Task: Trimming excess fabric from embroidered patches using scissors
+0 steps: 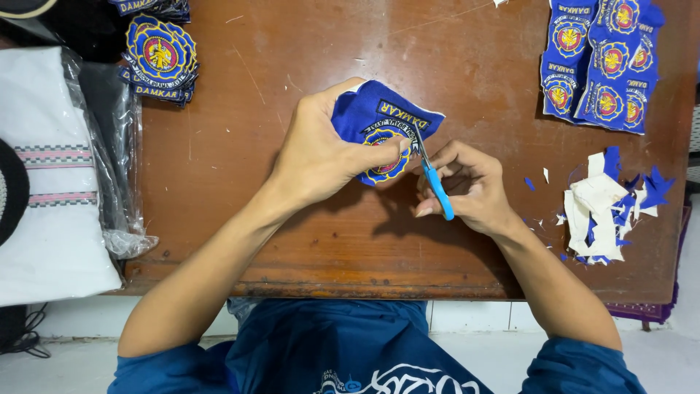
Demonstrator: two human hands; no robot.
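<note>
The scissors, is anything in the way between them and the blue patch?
Nothing visible. The right hand holds the blue-handled scissors with their blades right at the edge of the blue patch, which the left hand grips.

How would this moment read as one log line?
left hand: holds blue patch | right hand: blue-handled scissors at patch edge | scraps: right

On the tabletop [240,146], a patch [379,117] lies mid-table between both hands; cut patches [160,55] stack far left, uncut sheets [601,62] far right, scraps [605,211] below them.
</note>
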